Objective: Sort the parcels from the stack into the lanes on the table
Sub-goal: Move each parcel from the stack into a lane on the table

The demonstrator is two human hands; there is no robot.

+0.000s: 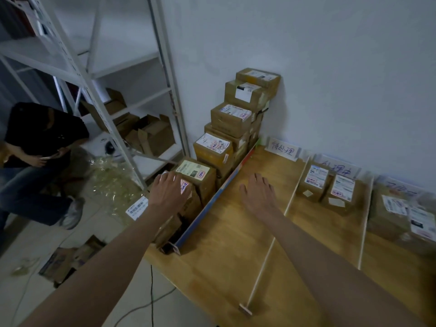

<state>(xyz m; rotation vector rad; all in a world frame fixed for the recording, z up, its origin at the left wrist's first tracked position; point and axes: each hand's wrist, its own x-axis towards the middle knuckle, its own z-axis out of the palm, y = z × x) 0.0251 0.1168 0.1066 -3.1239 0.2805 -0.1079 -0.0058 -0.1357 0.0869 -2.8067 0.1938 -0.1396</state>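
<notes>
While the left hand (170, 188) rests palm-down with spread fingers on the nearest brown cardboard parcel with a white label and pink sticker (195, 179), nothing is actually gripped yet: fingers lie over its top near edge, not curled round it. Right hand (258, 192) is released too, flat and fingers loosely spread, over the bare wood of the first lane; can't tell if it touches.

Step in hand, as I read it: reach/acquire on the next parcel, pick not started.

Relative to the left hand:
- the touched parcel sits directly under it, at the low front end of the stepped stack of brown cardboard parcels (232, 119) that climbs away toward the white wall.
- just to its right, a blue-edged divider board (226, 185) separates stack from the yellow wooden table (236, 244).
- beyond the right hand, thin white lane strips (278, 230); the lane past the first strip holds two labelled parcels (328, 185), the lane after that holds more (401, 215).
- handwritten lane signs (283, 149) stand at the wall end.

Next move likely calls for closing fingers over the parcel's far edge or bringing the right hand across as a second side, lifting clear of the divider, then reading the label to choose a lane. Sticker text is too small to read.
</notes>
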